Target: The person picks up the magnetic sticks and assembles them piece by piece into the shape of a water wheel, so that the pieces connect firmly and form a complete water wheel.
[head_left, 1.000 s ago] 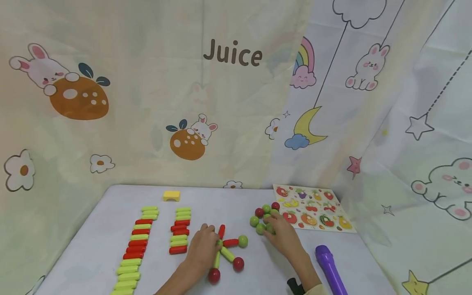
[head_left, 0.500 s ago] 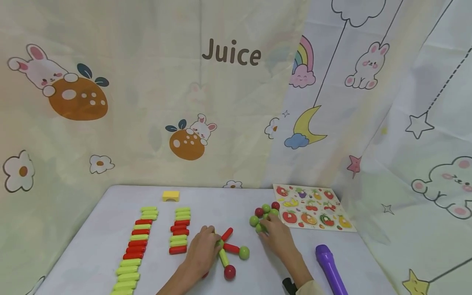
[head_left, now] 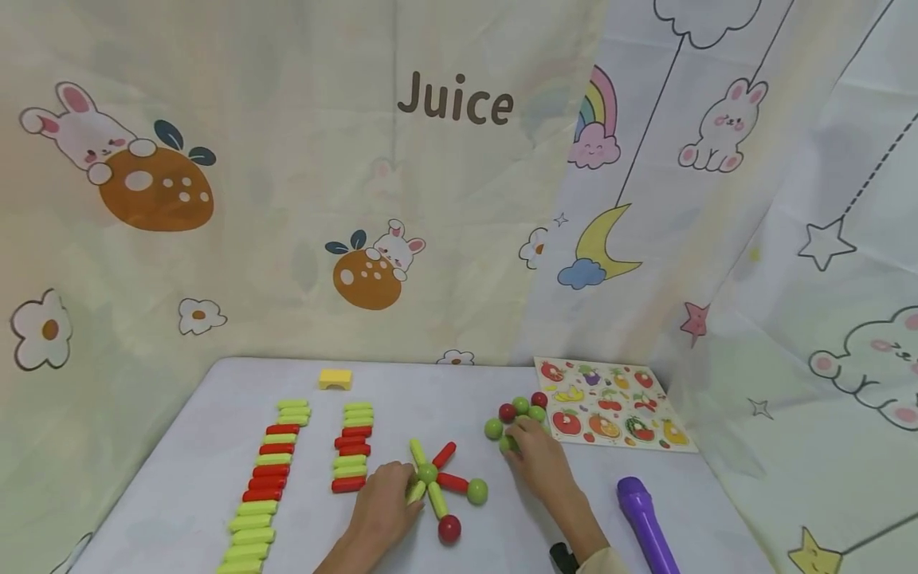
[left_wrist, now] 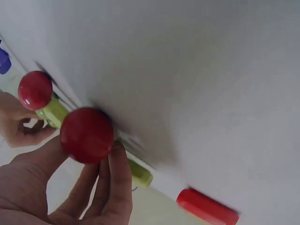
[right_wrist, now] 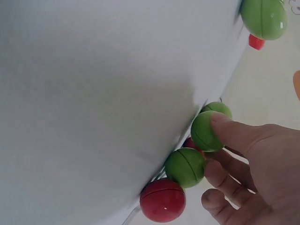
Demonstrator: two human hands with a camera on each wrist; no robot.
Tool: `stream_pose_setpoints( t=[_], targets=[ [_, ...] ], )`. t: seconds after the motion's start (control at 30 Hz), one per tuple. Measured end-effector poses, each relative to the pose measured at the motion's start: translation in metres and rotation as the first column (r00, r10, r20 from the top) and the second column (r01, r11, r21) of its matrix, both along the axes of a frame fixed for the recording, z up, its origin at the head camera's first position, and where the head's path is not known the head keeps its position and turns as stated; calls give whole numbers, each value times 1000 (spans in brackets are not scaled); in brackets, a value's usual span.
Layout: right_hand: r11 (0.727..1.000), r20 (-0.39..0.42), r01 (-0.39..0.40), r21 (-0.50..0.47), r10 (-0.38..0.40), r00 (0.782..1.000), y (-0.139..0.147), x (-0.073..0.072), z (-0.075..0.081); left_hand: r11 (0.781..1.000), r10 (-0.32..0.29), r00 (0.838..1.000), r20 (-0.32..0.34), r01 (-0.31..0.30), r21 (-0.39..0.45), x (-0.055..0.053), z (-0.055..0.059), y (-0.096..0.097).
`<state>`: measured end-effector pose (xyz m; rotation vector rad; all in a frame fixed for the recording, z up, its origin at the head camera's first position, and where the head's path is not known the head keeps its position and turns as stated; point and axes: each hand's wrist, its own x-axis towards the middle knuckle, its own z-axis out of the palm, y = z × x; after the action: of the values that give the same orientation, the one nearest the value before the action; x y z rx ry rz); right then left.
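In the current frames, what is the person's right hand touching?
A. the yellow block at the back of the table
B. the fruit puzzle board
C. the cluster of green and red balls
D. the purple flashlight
C: the right hand has its fingertips on the cluster of green and red balls, and the right wrist view shows a finger pressing on a green ball; the flashlight, board and block lie apart from it.

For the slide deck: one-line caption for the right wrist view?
Right hand touching a green ball in a cluster of green and red balls on the white table.
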<state>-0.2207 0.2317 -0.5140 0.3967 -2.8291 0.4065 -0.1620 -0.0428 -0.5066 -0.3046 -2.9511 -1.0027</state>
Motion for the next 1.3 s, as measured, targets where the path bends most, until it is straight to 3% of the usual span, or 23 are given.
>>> stream_pose_setpoints(
  t=[0.1,0.2,0.33,0.43,0.53,0.83,0.97,1.07,1.13,1.3],
  targets=[
    [999,-24,2,-38,-3,1000,-1,4,2,993,24,997,71,-32,112,5,-3,-2],
    [987,-16,-43,-155,41,999,-5,5,4,981,45,991,129,-69,182,9,-5,-4],
    [920,30,-146,-364,168,985,-13,2,3,972,41,991,125,-69,225,10,-8,-6],
    [870,53,-193,-454,242,969,-17,-2,0,974,30,996,88,-49,222,7,-10,-10],
    [848,70,-200,-492,267,961,-19,-4,-3,976,18,998,56,-30,217,5,-12,-13],
    [832,118,-177,-526,277,953,-20,-8,-12,977,-18,997,74,2,213,1,-12,-22],
    [821,118,-189,-539,296,948,-20,-8,-14,978,-29,998,46,19,206,0,-12,-22],
    [824,135,-175,-539,290,947,-16,-7,-11,979,-49,999,21,44,197,0,-12,-21],
    [843,127,-144,-519,243,962,-12,-7,-6,979,-67,998,20,62,192,-1,-12,-21],
    [940,50,-103,-326,126,991,-6,-18,6,978,-94,995,43,85,189,-3,-12,-23]
  ],
)
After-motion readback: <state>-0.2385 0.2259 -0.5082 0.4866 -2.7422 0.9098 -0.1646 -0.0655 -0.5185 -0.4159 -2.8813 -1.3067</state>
